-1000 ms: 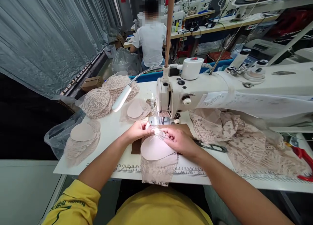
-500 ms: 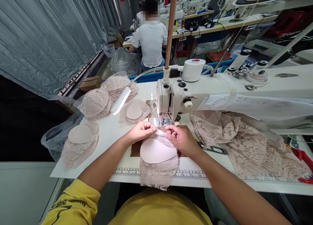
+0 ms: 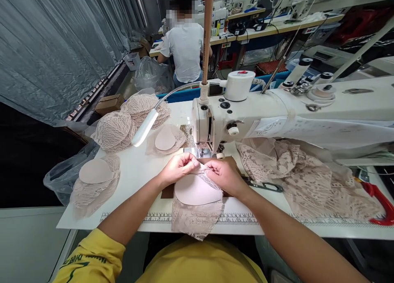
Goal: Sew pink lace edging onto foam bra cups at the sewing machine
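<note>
A beige foam bra cup (image 3: 197, 190) lies on a piece of beige lace (image 3: 197, 217) that hangs over the table's front edge. My left hand (image 3: 178, 168) pinches the top edge of the lace and cup from the left. My right hand (image 3: 226, 175) pinches the same edge from the right, fingers closed. Both hands sit just in front of the presser foot (image 3: 201, 151) of a white sewing machine (image 3: 277, 110).
Lace-covered cups (image 3: 123, 123) are piled at the back left, with one cup on lace (image 3: 95, 174) near the left edge and another (image 3: 165, 138) under the lamp (image 3: 144, 128). Loose lace (image 3: 308, 176) and snips (image 3: 264, 186) lie right. A person in a white shirt (image 3: 184, 49) sits ahead.
My hands have drawn closer together on the lace edge and shifted slightly toward the presser foot. The view has drifted a little to the right.
</note>
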{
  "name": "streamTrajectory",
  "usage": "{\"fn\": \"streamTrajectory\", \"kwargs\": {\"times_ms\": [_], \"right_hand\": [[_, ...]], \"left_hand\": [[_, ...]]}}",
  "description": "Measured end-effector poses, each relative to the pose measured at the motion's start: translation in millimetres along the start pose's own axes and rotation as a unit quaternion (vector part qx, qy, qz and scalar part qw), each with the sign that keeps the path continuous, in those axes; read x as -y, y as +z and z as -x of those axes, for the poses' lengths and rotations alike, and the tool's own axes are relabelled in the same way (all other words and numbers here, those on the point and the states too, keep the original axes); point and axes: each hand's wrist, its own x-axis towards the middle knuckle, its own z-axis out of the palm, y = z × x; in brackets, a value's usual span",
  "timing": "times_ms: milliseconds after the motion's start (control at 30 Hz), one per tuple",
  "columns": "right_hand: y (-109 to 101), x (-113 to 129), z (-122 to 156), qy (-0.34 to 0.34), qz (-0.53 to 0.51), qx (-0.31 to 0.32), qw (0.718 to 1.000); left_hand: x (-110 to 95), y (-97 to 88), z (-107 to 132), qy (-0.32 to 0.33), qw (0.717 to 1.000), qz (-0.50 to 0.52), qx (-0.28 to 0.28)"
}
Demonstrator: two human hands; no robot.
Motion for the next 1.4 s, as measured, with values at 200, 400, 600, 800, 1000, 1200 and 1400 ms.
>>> {"fn": "streamTrajectory", "kwargs": {"times_ms": [200, 400, 600, 800, 1000, 1200, 1400], "right_hand": [[-3.3, 1.4, 0.9, -0.005, 0.056, -0.024, 0.998], [-3.4, -3.0, 1.4, -0.167, 0.267, -0.035, 0.948], [2.3, -6.4, -0.8, -0.156, 0.370, -0.033, 0.915], [4.0, -6.4, -2.0, -0.155, 0.400, -0.023, 0.903], [3.5, -3.5, -1.7, -0.142, 0.399, -0.021, 0.906], [1.8, 0.3, -3.6, -0.105, 0.404, -0.007, 0.909], [2.3, 2.5, -7.0, -0.082, 0.407, -0.004, 0.910]], "left_hand": [[7.0, -9.7, -5.6, -0.022, 0.998, -0.049, 0.013], [1.0, -8.3, -19.3, 0.009, 0.966, -0.259, 0.008], [-15.3, -16.5, -21.6, 0.023, 0.921, -0.384, -0.051], [-27.7, -1.9, 2.1, 0.136, 0.862, -0.485, -0.060], [2.1, 18.7, 11.6, 0.212, 0.795, -0.569, -0.001], [2.7, 9.9, 9.4, 0.191, 0.788, -0.585, 0.024], [0.7, -2.8, 1.0, 0.198, 0.787, -0.582, 0.059]]}}
